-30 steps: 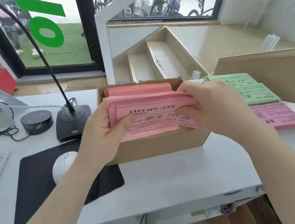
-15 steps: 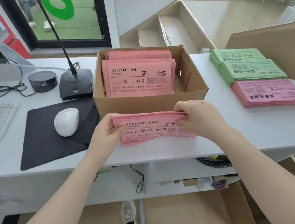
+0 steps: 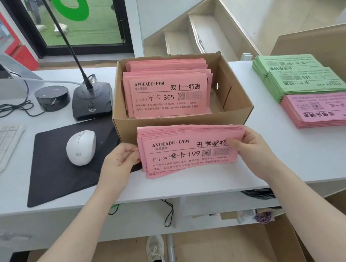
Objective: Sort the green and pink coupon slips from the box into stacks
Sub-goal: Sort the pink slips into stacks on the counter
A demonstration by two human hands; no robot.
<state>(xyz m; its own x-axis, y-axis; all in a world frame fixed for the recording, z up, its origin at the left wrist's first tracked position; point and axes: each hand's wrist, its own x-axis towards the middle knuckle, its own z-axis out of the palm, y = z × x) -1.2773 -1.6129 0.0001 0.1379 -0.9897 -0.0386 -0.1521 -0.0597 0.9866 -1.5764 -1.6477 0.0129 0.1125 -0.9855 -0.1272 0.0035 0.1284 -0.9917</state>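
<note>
Since before, pink bundle (image 3: 189, 149) sits lower on table (image 3: 283, 159); left hand (image 3: 120, 160) and right hand (image 3: 251, 149) pinch its ends. Light, floppy, slippery paper; grip short edges.

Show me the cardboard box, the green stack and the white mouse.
cardboard box (image 3: 184, 122), head view, front wall.
green stack (image 3: 300, 77), head view, top slip.
white mouse (image 3: 81, 147), head view, top shell.
</note>
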